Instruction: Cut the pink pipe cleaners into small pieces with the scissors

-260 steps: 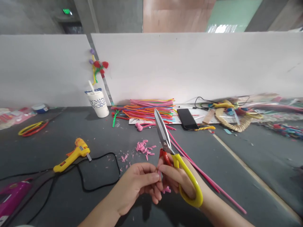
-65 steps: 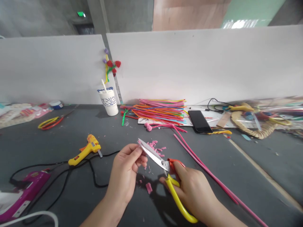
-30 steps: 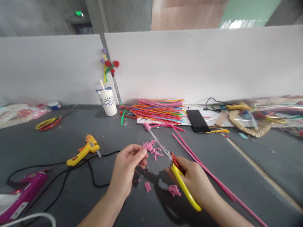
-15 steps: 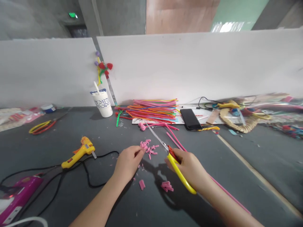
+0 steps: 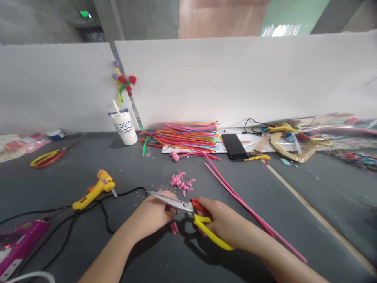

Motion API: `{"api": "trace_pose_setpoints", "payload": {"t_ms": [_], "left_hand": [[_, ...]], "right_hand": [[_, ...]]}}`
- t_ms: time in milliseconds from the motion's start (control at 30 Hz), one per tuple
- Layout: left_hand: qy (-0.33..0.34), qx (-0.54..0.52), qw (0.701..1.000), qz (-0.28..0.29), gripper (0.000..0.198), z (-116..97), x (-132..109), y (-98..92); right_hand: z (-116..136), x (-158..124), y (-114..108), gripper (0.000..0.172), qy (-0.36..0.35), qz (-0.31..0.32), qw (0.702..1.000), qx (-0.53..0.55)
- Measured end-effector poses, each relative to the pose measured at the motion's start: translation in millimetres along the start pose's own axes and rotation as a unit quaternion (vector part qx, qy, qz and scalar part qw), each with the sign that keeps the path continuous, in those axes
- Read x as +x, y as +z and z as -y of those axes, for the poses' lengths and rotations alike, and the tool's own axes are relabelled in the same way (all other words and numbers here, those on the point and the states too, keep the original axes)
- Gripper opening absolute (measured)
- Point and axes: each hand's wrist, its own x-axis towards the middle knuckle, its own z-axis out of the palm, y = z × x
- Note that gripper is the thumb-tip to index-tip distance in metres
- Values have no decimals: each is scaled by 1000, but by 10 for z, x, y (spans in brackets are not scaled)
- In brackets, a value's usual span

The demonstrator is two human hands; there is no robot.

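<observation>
My right hand [image 5: 225,224] grips a pair of scissors [image 5: 212,236] with one yellow and one red handle. The blades look closed together and point left, passing over the back of my left hand [image 5: 151,216] in the view. That hand is curled low over the table; its fingertips and anything between them are hidden. Beyond it lies a loose heap of short pink fuzzy pieces [image 5: 178,181]. Another cut pink piece [image 5: 174,228] rests on the near side of the hands. Two long pink pipe cleaners [image 5: 238,196] stretch diagonally along the right.
A pipe cleaner bundle [image 5: 188,137] and a black phone [image 5: 235,146] lie at the back, near a white cup [image 5: 127,129]. On the left are a yellow glue gun [image 5: 94,194], a magenta power strip [image 5: 25,243] and black cords. Other scissors [image 5: 47,158] lie far left.
My left hand has drawn back from the pink heap toward me. My right hand has brought the scissors left and nearer, over the left hand. The view has shifted slightly.
</observation>
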Motion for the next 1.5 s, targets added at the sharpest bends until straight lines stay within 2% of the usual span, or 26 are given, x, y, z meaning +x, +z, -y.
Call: {"api": "trace_pose_setpoints", "payload": {"t_ms": [100, 167, 300, 500, 600, 700, 800, 900, 1000, 1133, 1200, 1300, 1400, 1500], "left_hand": [[11, 42, 994, 104, 28, -45, -97, -65], [20, 76, 990, 120, 28, -80, -129, -65], [31, 112, 987, 113, 21, -134, -121, -1], [-4, 67, 995, 68, 19, -177, -79, 84], [-27, -14, 999, 21, 19, -172, -50, 112], [-58, -131, 990, -12, 13, -168, -11, 147], [-74, -249, 966, -1, 8, -186, 20, 189], [-86, -311, 946, 19, 8, -198, 29, 219], [-75, -282, 956, 2, 9, -182, 15, 221], [-66, -158, 985, 17, 8, -175, -23, 215], [-65, -165, 984, 19, 13, -198, -30, 221], [-91, -271, 958, 33, 20, -238, -12, 236], [-158, -364, 916, 57, 26, -246, 16, 251], [-175, -448, 873, 85, 29, -228, 23, 262]], "right_hand": [[-16, 21, 5, 19, 4, 8, 999, 43], [-14, 29, -9, 21, 8, 11, 997, 75], [-1, 40, -15, 19, 13, -4, 994, 105], [11, 52, 32, 15, 27, -7, 988, 154], [21, 58, 48, 10, 32, -11, 984, 173], [55, 68, 67, 9, 32, -12, 980, 194], [113, 75, 87, 15, 33, -35, 975, 215], [153, 76, 85, 14, 35, -65, 972, 225], [135, 80, 42, 11, 28, -83, 971, 224], [77, 89, -22, 12, 18, -90, 971, 222], [79, 85, -23, 12, 9, -88, 970, 226], [137, 65, 10, 11, 9, -91, 968, 235], [204, 45, 43, 10, 22, -96, 962, 253], [215, 41, 51, 12, 2, -102, 957, 273]]}}
